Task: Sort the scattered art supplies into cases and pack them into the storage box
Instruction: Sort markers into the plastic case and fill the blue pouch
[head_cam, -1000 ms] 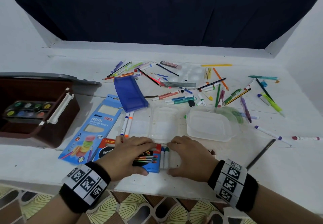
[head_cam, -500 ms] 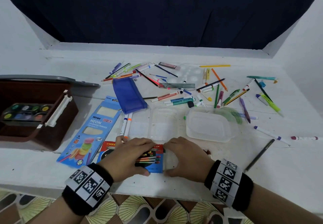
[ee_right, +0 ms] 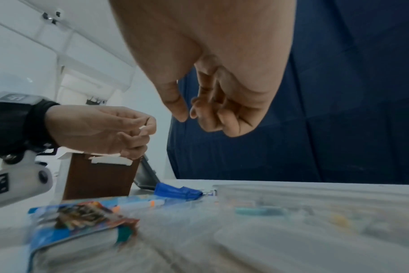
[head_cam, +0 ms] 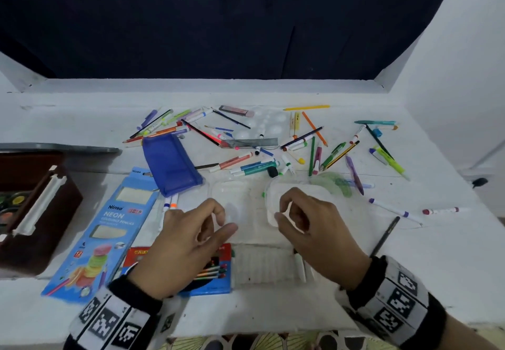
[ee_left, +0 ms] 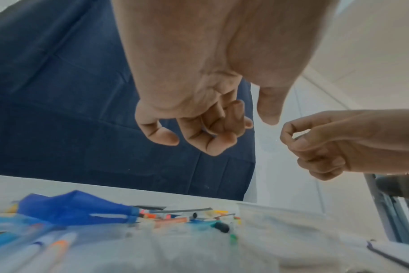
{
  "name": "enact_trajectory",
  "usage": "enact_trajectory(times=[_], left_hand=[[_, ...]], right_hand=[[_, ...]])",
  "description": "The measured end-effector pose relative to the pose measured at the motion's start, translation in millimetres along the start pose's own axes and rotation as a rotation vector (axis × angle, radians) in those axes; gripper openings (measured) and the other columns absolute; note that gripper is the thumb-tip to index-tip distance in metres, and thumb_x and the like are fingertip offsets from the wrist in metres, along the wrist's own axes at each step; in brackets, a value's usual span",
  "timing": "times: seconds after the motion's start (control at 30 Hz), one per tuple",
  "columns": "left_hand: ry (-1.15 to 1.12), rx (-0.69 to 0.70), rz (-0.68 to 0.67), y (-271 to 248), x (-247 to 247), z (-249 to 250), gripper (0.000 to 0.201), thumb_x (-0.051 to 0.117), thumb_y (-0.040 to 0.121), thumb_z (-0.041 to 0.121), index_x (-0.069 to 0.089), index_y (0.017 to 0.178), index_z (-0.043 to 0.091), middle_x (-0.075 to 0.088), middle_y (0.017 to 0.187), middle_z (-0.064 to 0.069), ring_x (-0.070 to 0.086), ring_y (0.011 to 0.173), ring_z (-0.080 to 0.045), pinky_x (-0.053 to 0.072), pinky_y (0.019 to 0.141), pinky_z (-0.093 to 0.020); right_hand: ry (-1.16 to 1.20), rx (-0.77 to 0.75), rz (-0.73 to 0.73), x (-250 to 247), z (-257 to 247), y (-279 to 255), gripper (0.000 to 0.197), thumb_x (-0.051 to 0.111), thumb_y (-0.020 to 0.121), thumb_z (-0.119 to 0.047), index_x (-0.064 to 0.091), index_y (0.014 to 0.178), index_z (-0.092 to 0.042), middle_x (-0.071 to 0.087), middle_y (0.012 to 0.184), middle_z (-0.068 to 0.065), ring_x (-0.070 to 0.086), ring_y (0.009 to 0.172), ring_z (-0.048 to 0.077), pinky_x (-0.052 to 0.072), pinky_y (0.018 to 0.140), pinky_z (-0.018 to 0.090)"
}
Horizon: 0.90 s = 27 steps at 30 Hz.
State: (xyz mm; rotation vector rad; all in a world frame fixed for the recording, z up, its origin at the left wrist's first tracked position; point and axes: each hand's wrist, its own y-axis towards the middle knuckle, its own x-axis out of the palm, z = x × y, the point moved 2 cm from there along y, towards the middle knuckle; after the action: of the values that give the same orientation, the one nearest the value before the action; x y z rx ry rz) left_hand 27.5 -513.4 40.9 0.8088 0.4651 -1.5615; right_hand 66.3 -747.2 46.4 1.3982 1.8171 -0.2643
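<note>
You are holding both hands in the air above the near edge of the table (head_cam: 273,303). Your left hand (head_cam: 188,243) is hovering over the pencil box (head_cam: 216,276), its fingers curling in and the thumb reaching toward the forefinger. The right wrist view is showing a pale sliver at those fingertips, but I cannot tell whether you are pinching anything. Your right hand (head_cam: 311,229) is hanging over the clear tub (head_cam: 273,185), its fingers curling the same way, with thumb and forefinger nearly meeting. Something thin and see-through is showing there in the left wrist view, and I cannot tell whether you are gripping it.

The pencil box is lying flat below your left palm. A white ribbed tray (head_cam: 262,265) is sticking out of its right end, and a green-tipped marker (head_cam: 299,265) is lying at the tray's right edge. The Neon box (head_cam: 109,226) is lying just to the left, slanting away from you. The blue pouch (head_cam: 170,164) is overlapping its far end, with two markers (head_cam: 169,205) poking out from beneath the pouch. The brown storage box (head_cam: 54,213) is standing open at the far left, with a paint set (head_cam: 11,207) inside. Loose pens (head_cam: 273,144) are lying scattered across the far half of the table, and a black pencil (head_cam: 385,235) is lying to the right of your right wrist.
</note>
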Motion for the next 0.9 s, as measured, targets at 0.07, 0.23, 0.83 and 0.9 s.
enact_trajectory(times=[0.07,0.23,0.83,0.9], left_hand=[[-0.016,0.028,-0.004,9.3,9.9,10.1,0.025,0.051,0.094,0.056,0.053,0.089,0.032,0.054,0.065,0.004,0.054,0.070,-0.015,0.036,0.072,-0.022],[-0.104,0.032,-0.003,34.7,34.5,31.2,0.023,0.052,0.092,0.054,0.059,0.094,0.033,0.058,0.070,0.000,0.056,0.077,-0.017,0.038,0.073,-0.017],[-0.039,0.087,-0.003,154.3,80.3,82.6,0.024,0.056,0.092,0.058,0.064,0.093,0.035,0.061,0.073,0.003,0.060,0.075,-0.016,0.045,0.068,-0.020],[0.013,0.101,-0.037,175.5,82.2,82.5,0.031,0.052,0.088,0.065,0.062,0.092,0.037,0.062,0.070,0.004,0.061,0.070,-0.015,0.047,0.069,-0.022]], right_hand=[[0.014,0.023,0.052,-18.3,6.3,1.3,0.015,0.066,0.090,-0.020,0.052,0.084,-0.023,0.041,0.057,-0.002,0.040,0.056,0.015,0.032,0.053,0.021],[0.034,0.097,0.143,-59.7,49.2,1.6,0.014,0.069,0.090,-0.019,0.058,0.089,-0.026,0.052,0.058,-0.001,0.047,0.055,0.015,0.036,0.054,0.016],[-0.525,0.503,-0.280,-164.5,279.0,98.7,0.029,0.059,0.092,-0.028,0.059,0.119,-0.019,0.060,0.118,0.005,0.055,0.108,0.024,0.042,0.079,0.029],[-0.591,0.525,-0.295,-165.8,286.0,106.2,0.022,0.057,0.090,-0.026,0.063,0.111,-0.020,0.062,0.115,0.003,0.059,0.104,0.024,0.047,0.079,0.029]])
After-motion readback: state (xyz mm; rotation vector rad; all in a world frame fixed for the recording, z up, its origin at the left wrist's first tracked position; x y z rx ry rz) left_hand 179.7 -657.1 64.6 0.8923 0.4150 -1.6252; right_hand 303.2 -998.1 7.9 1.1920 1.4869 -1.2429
